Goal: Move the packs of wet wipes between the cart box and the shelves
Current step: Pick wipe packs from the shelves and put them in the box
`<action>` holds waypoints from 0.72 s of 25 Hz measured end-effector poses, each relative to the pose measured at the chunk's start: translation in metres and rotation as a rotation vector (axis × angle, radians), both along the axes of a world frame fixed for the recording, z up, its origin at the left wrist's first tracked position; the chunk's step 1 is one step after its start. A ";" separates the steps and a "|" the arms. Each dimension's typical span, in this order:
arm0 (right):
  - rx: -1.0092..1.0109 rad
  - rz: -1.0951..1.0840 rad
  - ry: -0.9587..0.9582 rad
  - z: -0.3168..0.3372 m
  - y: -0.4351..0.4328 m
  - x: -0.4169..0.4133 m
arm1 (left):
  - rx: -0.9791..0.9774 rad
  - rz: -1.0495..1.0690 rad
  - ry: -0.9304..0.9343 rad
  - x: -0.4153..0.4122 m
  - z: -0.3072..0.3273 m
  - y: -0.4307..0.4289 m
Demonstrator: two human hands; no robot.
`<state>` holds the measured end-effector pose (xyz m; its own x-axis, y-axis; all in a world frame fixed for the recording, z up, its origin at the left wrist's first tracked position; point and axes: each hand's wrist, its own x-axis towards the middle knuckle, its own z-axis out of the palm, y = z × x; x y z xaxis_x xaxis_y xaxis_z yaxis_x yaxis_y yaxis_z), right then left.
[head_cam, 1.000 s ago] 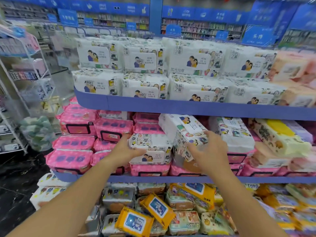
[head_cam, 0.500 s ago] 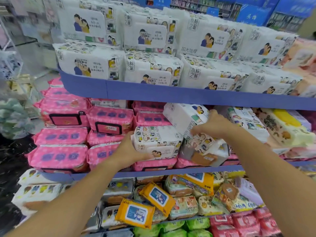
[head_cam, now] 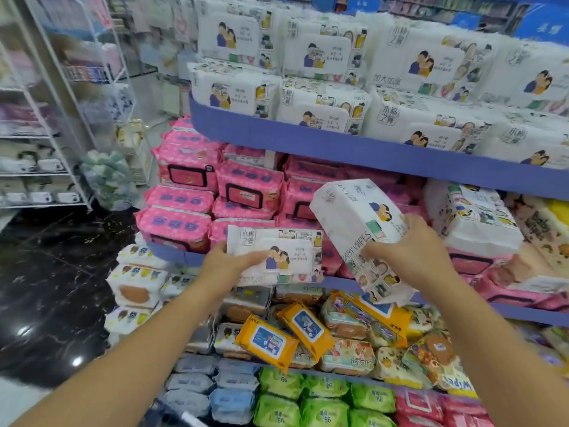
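Two white packs are held in front of the middle shelf (head_cam: pixel 400 163). The left hand (head_cam: pixel 223 265) fingers pinch the flat pack (head_cam: pixel 283 254) at its left end; the right hand (head_cam: pixel 412 257) fingers wrap the tilted pack (head_cam: pixel 354 217), probably because one hand must carry each.

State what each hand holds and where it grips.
Left hand grips a flat white wipes pack at its left end. Right hand grips a tilted white wipes pack at its lower right side.
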<state>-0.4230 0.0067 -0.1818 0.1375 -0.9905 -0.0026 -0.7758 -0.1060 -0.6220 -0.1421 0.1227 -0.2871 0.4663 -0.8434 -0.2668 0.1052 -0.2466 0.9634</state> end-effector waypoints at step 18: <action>0.619 0.749 0.160 -0.209 0.321 0.183 | 0.330 1.146 0.353 -0.024 -0.155 0.530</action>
<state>-0.2404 0.3275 -0.3910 0.6821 -0.4649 -0.5644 -0.7206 -0.2957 -0.6272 -0.1656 0.6528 -0.4421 0.7489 0.1336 -0.6491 0.6603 -0.0665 0.7481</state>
